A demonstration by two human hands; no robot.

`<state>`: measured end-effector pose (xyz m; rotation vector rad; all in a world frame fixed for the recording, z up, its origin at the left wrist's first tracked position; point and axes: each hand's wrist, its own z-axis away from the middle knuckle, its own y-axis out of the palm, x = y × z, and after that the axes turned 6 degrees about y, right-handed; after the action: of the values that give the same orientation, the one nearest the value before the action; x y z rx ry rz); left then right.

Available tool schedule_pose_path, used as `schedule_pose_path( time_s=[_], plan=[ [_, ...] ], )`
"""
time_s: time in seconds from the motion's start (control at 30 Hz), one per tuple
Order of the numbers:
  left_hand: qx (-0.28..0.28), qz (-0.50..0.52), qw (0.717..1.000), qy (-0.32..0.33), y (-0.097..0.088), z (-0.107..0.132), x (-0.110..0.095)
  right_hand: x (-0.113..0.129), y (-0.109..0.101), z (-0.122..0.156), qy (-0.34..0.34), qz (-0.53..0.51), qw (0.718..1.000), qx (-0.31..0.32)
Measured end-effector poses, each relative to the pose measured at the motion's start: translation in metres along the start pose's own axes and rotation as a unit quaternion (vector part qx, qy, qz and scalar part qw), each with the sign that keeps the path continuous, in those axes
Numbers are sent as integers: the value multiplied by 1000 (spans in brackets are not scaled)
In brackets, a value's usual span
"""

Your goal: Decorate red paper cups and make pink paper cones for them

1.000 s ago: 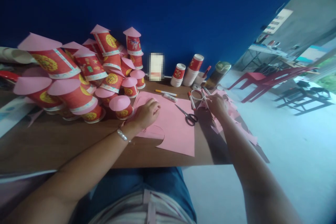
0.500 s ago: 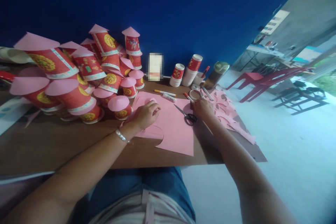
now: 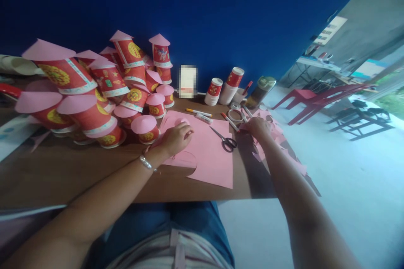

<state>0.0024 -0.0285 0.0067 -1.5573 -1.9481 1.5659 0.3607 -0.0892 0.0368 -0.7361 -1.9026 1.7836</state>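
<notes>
My left hand (image 3: 180, 138) rests over the pink paper (image 3: 214, 155), its fingers curled together; whatever they may hold is hidden. A curved cut edge runs through the paper below that hand. Black-handled scissors (image 3: 227, 143) lie on the sheet's right side, touched by neither hand. My right hand (image 3: 259, 128) is over the pink paper scraps (image 3: 274, 134), fingers pointing down, their tips hard to make out. Close to it lie an orange-and-white marker (image 3: 230, 122) and a roll of tape (image 3: 235, 114). A glue stick (image 3: 204, 118) and a yellow marker (image 3: 198, 112) lie at the sheet's back edge.
Stacked red paper-cup lanterns (image 3: 109, 80) with pink cone tops fill the table's left side. Paper cups (image 3: 233, 86) and a jar of dark liquid (image 3: 260, 92) stand at the back. A red chair (image 3: 315, 98) stands on the floor to the right.
My right hand has moved right, from beside the scissors and over the marker to the paper scraps, uncovering the marker. My left hand has stayed in place.
</notes>
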Motion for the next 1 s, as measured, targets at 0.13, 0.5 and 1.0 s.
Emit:
schedule_pose_path(
  time_s=[0.13,0.5,1.0],
  plan=[
    [2,1,1000,-4,-1,0,0,2,3,-2,55,-12,998,5],
    [-3,10,1000,1,0,0,0,-25,-20,-1,138,-85,983,-86],
    [1,24,1000,-2,2,2,4,-7,8,-33,100,-68,992,-26]
  ],
)
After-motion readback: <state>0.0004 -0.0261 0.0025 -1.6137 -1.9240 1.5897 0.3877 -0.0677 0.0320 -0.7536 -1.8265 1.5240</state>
